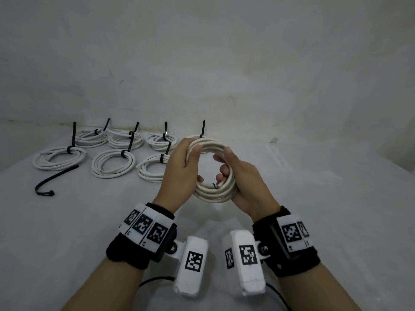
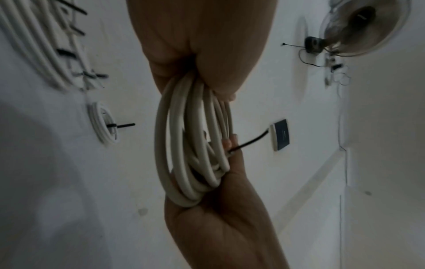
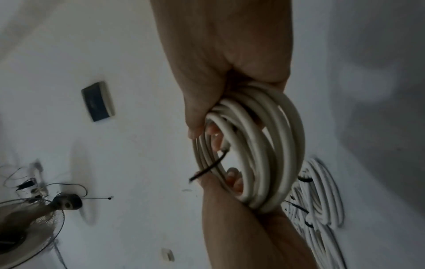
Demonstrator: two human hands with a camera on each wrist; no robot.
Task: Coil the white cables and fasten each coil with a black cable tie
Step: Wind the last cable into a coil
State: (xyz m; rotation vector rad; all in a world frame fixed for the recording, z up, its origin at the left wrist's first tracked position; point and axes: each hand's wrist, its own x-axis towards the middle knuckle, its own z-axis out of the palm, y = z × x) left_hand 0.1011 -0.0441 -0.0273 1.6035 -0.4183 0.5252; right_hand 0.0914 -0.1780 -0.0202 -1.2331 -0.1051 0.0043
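Note:
Both hands hold a coiled white cable point(image 1: 214, 195) in the air above the table. My left hand point(image 1: 179, 167) grips the coil's upper left side, thumb over the strands. Fingers of my right hand point(image 1: 242, 178) curl through the ring on its right and lower side. A short dark wire end point(image 1: 216, 186) pokes out of the coil near the right fingers, and shows as a thin black stub point(image 2: 250, 141) in the left wrist view. The coil point(image 3: 271, 154) has no tie on it. One loose black cable tie point(image 1: 56, 176) lies curved on the table at the left.
Several coils point(image 1: 113, 163) fastened with black ties lie in rows at the back left of the white-covered table point(image 1: 314, 198); one more coil point(image 1: 195, 137) sits just behind my left hand. A wall rises behind. A fan point(image 3: 30, 223) and a wall switch point(image 3: 97, 101) show in the right wrist view.

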